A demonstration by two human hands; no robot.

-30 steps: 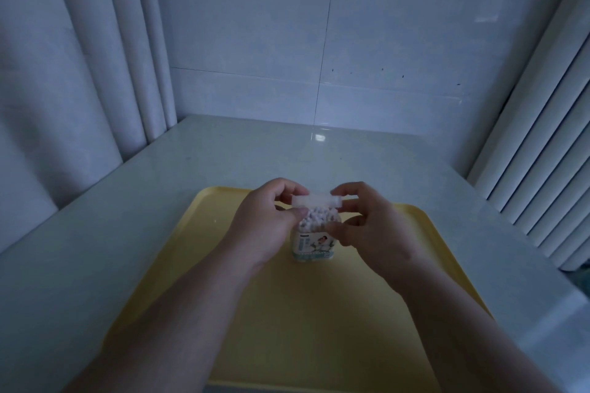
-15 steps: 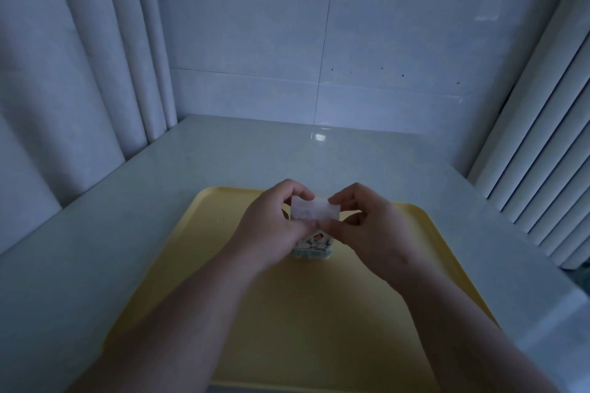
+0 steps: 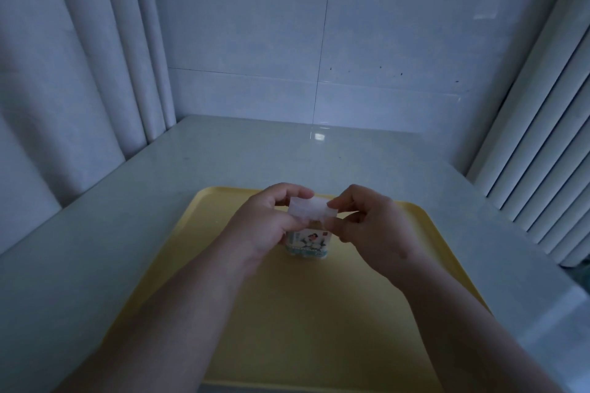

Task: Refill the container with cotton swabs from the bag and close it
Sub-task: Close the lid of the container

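Head view showed both hands meeting over one small thing. The left hand [image 3: 265, 226] and the right hand [image 3: 376, 233] each pinched one end of a translucent white rectangular plastic lid [image 3: 311, 212], with fingers curled and clamped on it. The lid lay nearly flat between them.

Directly under the grip stood the small upright container [image 3: 308, 244], a pale box with a printed label. The lid sat on top of it or just above; I could not tell if it was already pressed home. I judged that the two-sided hold kept the lid level, so that it could go down straight on the opening, and that the task was at its closing step. The cotton swabs were hidden under the lid.

The label showed a drawn figure with dark hair. Some writing was there, but it was too small to read.

Below the container lay a flat yellow plastic tray [image 3: 319, 329], probably to catch fallen swabs. Around the tray was a pale grey table [image 3: 95, 233]. No bag was in view.
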